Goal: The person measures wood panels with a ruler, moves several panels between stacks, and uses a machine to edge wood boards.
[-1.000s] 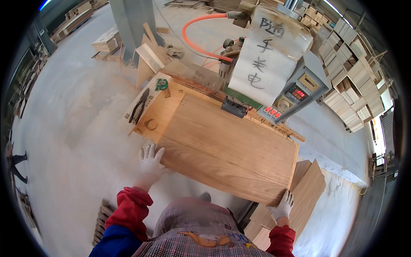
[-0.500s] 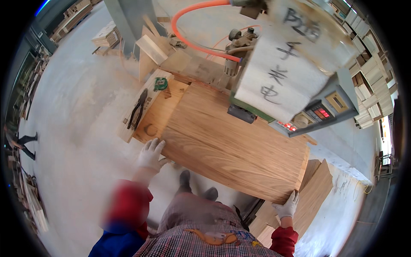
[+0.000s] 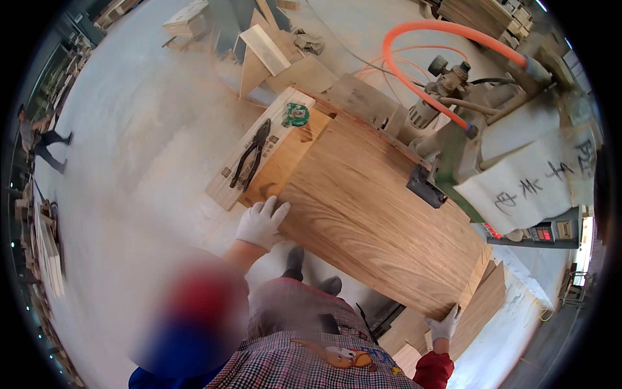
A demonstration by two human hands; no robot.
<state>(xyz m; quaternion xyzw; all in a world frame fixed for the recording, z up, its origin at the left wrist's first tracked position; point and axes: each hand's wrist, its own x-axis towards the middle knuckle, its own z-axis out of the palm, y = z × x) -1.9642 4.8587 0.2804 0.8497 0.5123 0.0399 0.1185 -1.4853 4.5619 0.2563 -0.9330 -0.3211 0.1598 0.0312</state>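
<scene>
A large wooden panel [image 3: 376,214] with reddish grain lies flat on a machine table in front of me. My left hand [image 3: 260,223], in a white glove, rests flat on the panel's near left edge. In a white glove too, my right hand [image 3: 444,325] grips the panel's near right corner. The far side of the panel runs under the green machine head [image 3: 453,155].
Black pliers [image 3: 251,157] and a green tape roll [image 3: 296,115] lie on a narrow board left of the panel. An orange hose [image 3: 427,39] loops over the machine. White paper [image 3: 525,188] hangs on it. Stacked boards [image 3: 479,311] stand lower right. A person [image 3: 39,139] walks far left.
The view has tilted and drawn closer to the panel. My hands stay on the panel's near edge, left hand at the left, right hand at the right corner.
</scene>
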